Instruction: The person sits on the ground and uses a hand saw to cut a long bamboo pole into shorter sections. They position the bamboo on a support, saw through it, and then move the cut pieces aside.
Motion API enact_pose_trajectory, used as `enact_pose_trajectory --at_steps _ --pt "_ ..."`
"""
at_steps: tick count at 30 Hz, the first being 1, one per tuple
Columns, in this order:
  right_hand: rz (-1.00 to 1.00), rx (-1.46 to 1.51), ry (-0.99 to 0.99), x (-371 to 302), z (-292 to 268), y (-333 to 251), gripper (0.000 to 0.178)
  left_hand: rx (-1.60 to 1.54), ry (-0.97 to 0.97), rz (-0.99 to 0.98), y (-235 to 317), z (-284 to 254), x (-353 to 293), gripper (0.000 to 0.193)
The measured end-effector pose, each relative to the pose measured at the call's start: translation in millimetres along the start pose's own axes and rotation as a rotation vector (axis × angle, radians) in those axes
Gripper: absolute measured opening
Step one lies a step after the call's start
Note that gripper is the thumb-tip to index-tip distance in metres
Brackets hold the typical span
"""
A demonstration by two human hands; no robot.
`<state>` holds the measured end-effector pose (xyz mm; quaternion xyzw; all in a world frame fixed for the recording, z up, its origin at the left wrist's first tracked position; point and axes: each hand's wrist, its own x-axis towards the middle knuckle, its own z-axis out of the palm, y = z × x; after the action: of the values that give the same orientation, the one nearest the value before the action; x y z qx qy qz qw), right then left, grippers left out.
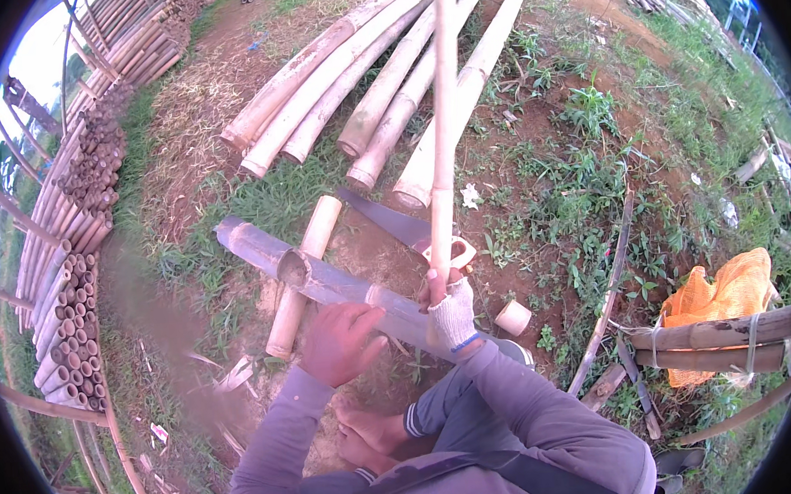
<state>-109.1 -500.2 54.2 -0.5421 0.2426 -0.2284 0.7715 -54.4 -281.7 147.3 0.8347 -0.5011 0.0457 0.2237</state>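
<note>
Bamboo pole [444, 135]: long, slim, pale, smooth w/ faint node rings; near end in R hand, runs to far side, over thicker poles in view.
R hand [452, 316]: white knit glove, bare fingertips showing; closed round pole's near end.
L hand [342, 341]: bare, fingers loosely extended, no grip on anything visible; just by grey bamboo, can't tell if touching.
Grey bamboo [344, 291]: thick, weathered tube, lies slantwise far-left to near-right; rounded opening partway along.
Cross-piece [322, 224]: short, pale, round; passes under grey bamboo.
Saw [380, 219]: dark tapering blade on ground, far side of grey bamboo; light handle, partly hidden by pole.
Offcut [512, 318]: stubby pale cylinder, right of R hand, on soil.
Thick poles [291, 86]: row on far side, mottled, cut ends toward person.
Stack [75, 330]: many bamboo lengths, far left, hollow round ends showing.
Right side: leafy weeds [591, 113], thin curved strip [614, 288], orange mesh sack [723, 272] behind tied poles [736, 328].
Feet [370, 430]: bare, near side, on dirt below L hand.
</note>
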Motion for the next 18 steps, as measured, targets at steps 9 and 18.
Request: enact_pose_trajectory --at_steps 9,18 --pt "0.149 0.092 0.470 104 -89 60 0.029 -0.026 -0.204 -0.230 -57 67 -77 0.045" --pt "-0.445 -1.128 -0.245 50 -22 57 0.069 -0.222 0.064 -0.427 -107 102 -22 0.042"
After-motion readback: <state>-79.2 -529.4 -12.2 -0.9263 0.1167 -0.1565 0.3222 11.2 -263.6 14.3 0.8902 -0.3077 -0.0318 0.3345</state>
